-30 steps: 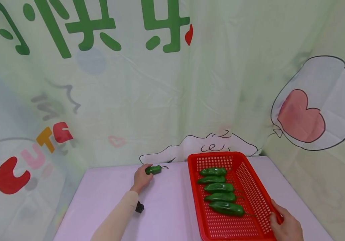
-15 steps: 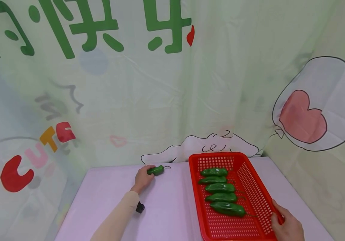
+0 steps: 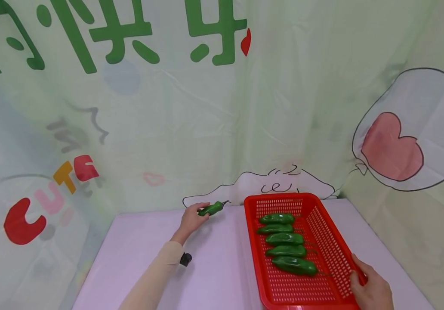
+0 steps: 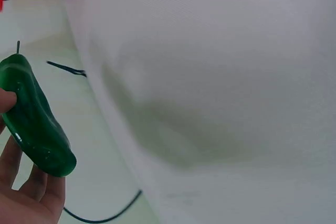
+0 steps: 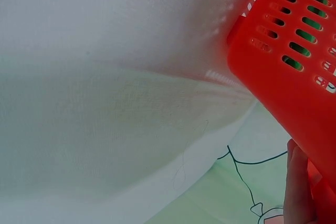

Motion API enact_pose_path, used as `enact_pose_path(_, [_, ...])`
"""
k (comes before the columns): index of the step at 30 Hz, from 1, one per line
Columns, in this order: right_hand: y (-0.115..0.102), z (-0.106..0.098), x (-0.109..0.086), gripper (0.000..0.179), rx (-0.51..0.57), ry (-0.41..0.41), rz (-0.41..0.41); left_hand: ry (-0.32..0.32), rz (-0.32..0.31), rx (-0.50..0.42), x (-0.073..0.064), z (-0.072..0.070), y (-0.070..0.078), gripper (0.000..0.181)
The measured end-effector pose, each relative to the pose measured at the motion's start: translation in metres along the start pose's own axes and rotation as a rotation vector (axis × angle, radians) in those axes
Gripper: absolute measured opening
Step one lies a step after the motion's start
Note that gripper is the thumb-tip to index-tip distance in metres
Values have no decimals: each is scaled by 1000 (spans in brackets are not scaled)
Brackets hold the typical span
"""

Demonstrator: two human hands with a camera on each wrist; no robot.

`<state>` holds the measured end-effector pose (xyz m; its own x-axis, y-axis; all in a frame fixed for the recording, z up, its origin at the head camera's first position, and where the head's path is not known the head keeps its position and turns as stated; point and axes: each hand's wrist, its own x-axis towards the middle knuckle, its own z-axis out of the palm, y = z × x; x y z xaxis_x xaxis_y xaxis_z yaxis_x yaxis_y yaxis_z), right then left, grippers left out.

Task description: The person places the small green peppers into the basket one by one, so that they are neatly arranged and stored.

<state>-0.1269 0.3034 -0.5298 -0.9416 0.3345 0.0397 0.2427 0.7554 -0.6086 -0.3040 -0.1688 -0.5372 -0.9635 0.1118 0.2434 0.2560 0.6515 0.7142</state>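
My left hand (image 3: 194, 218) pinches a green chili pepper (image 3: 212, 209) above the far part of the table, its thin stem pointing right. In the left wrist view the glossy pepper (image 4: 37, 119) lies between thumb and fingers, over a shadow on the tabletop. My right hand (image 3: 371, 287) grips the right rim of a red perforated plastic basket (image 3: 254, 258). Several green peppers (image 3: 285, 239) lie inside it in a column, stems toward the right. From the right wrist, fingers (image 5: 298, 187) show curled at the red basket wall (image 5: 273, 93).
A pale lilac cloth covers the table (image 3: 214, 267). Behind it hangs a light curtain (image 3: 191, 129) printed with green characters and a balloon drawing. A small black device (image 3: 185, 259) sits at the left wrist.
My left hand has lifted the pepper off the table and moved it slightly right. My right hand keeps its grip on the basket rim.
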Motion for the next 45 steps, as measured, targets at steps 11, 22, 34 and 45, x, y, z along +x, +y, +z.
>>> enact_pose_path(11, [-2,-2,3,57,34,-56,32,-14,126,0,9,-7,44,48])
enact_pose_path(22, [-3,-5,1,55,48,-40,4,-19,167,-38,6,-6,71,49])
enact_pose_path(34, [-3,-4,0,53,61,-35,17,-96,229,-103,2,-3,99,34])
enact_pose_path(45, [-2,-3,-1,55,96,-58,45,-156,294,-98,-5,9,129,35])
